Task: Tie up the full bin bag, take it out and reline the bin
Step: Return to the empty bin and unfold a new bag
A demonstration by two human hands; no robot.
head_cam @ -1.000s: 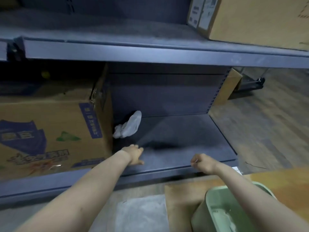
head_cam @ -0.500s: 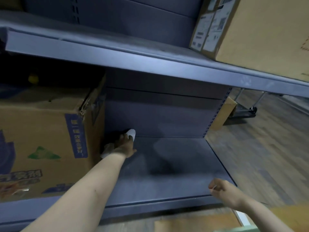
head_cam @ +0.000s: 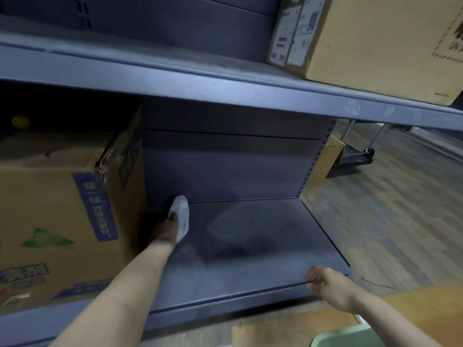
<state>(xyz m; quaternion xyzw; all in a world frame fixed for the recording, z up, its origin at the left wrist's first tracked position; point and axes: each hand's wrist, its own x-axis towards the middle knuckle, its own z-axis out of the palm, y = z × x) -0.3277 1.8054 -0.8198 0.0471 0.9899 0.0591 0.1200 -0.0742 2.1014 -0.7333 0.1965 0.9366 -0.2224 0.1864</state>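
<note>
1. We take the dark metal shelf (head_cam: 250, 246) as our landmark: a wide lower deck with a second shelf board above it, standing on a wooden floor (head_cam: 388, 221).
2. On the deck's far left end sits a large printed cardboard box (head_cam: 62, 221), its top corner torn. Above the shelf, on the upper board to the right, stands a plain cardboard box (head_cam: 363, 41) with shipping labels.
3. Below the shelf's front edge, at the bottom right of our view, the pale green rim of the bin (head_cam: 345, 336) shows; we cannot see whether it holds a bag.
4. Our right hand (head_cam: 330, 286) rests at the shelf's front right edge, fingers curled loosely; whether it pinches something thin we cannot tell.
5. Our left hand (head_cam: 167, 229) reaches to the back left of the shelf, just beside the printed box, fingers closed around a small white crumpled bundle (head_cam: 181, 216), which we judge to be the fresh bin liner.
6. We judge that the relining step is in hand: fetching the liner. The next move calls for drawing the bundle out from the shelf, shaking it open with both hands, and fitting it over the bin's rim.
</note>
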